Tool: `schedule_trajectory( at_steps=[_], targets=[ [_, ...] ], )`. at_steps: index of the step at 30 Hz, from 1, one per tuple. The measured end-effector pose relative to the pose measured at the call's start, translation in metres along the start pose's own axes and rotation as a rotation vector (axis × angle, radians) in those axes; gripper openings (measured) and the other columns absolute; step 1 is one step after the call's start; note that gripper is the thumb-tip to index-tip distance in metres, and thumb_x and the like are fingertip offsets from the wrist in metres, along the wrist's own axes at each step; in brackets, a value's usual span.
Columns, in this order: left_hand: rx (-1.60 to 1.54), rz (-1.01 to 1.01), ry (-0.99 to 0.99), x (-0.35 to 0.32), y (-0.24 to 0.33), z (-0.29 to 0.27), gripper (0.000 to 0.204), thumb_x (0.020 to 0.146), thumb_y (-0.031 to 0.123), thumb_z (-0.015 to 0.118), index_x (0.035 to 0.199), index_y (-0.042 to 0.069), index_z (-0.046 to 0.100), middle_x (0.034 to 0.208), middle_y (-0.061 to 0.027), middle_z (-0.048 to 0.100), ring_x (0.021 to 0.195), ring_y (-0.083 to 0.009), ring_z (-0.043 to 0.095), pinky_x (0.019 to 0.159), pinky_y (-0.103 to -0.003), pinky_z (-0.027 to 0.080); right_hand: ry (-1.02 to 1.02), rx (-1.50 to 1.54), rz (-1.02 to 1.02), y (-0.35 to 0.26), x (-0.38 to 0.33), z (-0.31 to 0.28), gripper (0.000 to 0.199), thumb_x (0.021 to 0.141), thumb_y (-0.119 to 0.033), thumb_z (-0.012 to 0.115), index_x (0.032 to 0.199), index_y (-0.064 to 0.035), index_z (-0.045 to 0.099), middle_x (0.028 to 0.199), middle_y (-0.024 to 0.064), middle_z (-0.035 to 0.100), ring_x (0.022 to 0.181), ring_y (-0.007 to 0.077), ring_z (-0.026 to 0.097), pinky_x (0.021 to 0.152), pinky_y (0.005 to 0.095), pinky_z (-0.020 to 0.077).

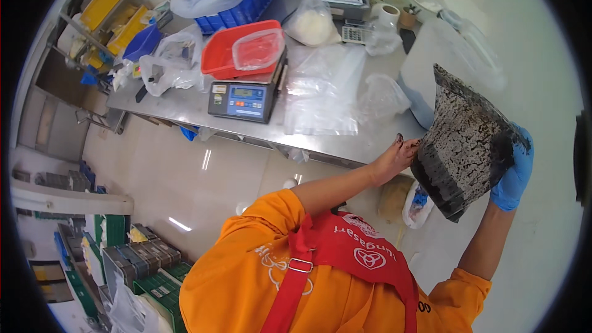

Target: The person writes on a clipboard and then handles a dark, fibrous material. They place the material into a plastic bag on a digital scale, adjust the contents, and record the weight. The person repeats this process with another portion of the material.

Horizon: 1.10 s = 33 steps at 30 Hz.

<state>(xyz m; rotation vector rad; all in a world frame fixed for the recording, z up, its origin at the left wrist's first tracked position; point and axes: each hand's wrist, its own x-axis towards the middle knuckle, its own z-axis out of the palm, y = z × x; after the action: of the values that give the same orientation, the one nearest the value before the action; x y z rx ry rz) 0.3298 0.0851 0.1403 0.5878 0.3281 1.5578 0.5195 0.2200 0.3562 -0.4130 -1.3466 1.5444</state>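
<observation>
Both my hands hold up a clear plastic bag smeared and filled with dark black material, in front of the steel table's edge. My left hand is bare, its fingertips stained black, and grips the bag's left side. My right hand wears a blue glove and grips the bag's right side near the lower corner. My orange shirt and red apron fill the lower part of the view.
On the table stand a digital scale bearing a red tray with a clear tub, a blue crate, clear bags, a calculator and a white bin. Green crates sit on the floor at left.
</observation>
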Motion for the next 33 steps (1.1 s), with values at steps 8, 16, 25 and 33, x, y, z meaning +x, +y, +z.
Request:
schedule_trajectory(
  at_steps=[8,16,25,33],
  targets=[
    [0.059,0.225,0.616,-0.031,0.115,-0.071,0.072,0.105,0.054,0.03,0.155,0.002,0.024,0.16,-0.0098,0.027,0.148,-0.0214,0.023,0.12,-0.032,0.016,-0.281,0.005,0.106,0.069,0.055,0.203,0.032,0.087,-0.005,0.059,0.118,0.0042,0.056,0.104,0.0107,0.067,0.094,0.0172,0.065,0.087,0.0299,0.0511],
    [-0.262,0.341,0.501,-0.083,0.161,-0.139,0.065,0.105,0.05,0.031,0.15,0.004,0.036,0.153,-0.0072,0.04,0.141,-0.0199,0.036,0.118,-0.032,0.024,-0.246,-0.098,0.252,0.144,0.072,0.381,0.017,0.087,-0.002,0.06,0.102,0.003,0.063,0.089,0.006,0.067,0.077,0.014,0.066,0.071,0.0265,0.0532],
    [-0.391,0.2,0.37,-0.098,0.19,-0.125,0.075,0.099,0.066,0.026,0.147,0.011,0.042,0.145,-0.0083,0.05,0.134,-0.0256,0.047,0.114,-0.042,0.036,-0.387,-0.333,0.381,0.197,0.091,0.456,0.009,0.087,-0.003,0.061,0.094,0.0006,0.065,0.084,0.0051,0.067,0.07,0.013,0.064,0.066,0.027,0.0519],
    [-0.476,0.104,0.242,-0.093,0.2,-0.125,0.079,0.097,0.069,0.025,0.149,0.011,0.039,0.148,-0.0074,0.048,0.135,-0.0252,0.046,0.115,-0.043,0.033,-0.361,-0.558,0.319,0.204,0.096,0.475,0.004,0.084,-0.005,0.062,0.086,-0.0017,0.065,0.077,0.0022,0.063,0.067,0.012,0.059,0.064,0.0275,0.0474]
  ],
)
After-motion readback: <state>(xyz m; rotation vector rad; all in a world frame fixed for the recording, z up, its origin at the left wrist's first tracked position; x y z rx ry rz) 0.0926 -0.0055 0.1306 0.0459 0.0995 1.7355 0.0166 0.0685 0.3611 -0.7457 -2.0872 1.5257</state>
